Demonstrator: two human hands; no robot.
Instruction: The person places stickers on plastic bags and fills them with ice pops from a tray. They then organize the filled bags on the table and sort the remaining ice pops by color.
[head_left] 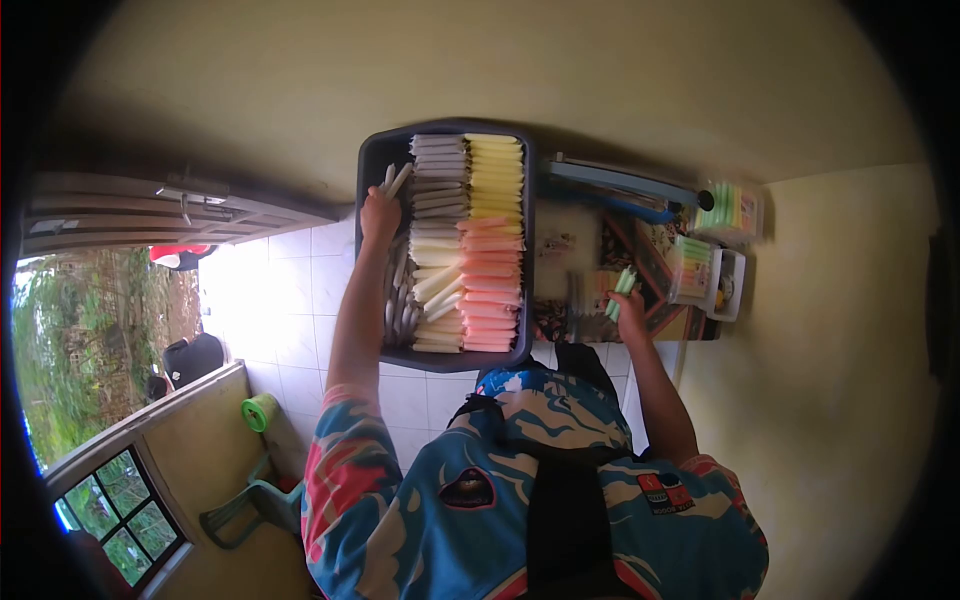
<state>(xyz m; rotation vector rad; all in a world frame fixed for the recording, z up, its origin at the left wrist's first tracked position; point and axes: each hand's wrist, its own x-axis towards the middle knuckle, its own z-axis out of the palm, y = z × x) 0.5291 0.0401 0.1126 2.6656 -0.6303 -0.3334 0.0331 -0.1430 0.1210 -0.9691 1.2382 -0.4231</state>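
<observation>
A large dark tub (529, 250) holds rows of wrapped sticks: grey sticks (440, 170), yellow sticks (494, 175), pink sticks (490, 290) and cream sticks (436, 285). My left hand (380, 215) is over the tub's left side, closed around pale grey sticks (398, 182). To the right of the tub, my right hand (628, 305) is closed around green sticks (621, 290), above a low patterned table (650, 262). More small sticks (605, 284) lie on that table, beside my right hand.
Clear containers (728, 210) with coloured sticks stand at the table's right, near a white container (727, 285). A blue-grey sealing device (630, 183) lies behind. A green chair (255, 505), a green basket (259, 411) and an open door (170, 208) are on the left.
</observation>
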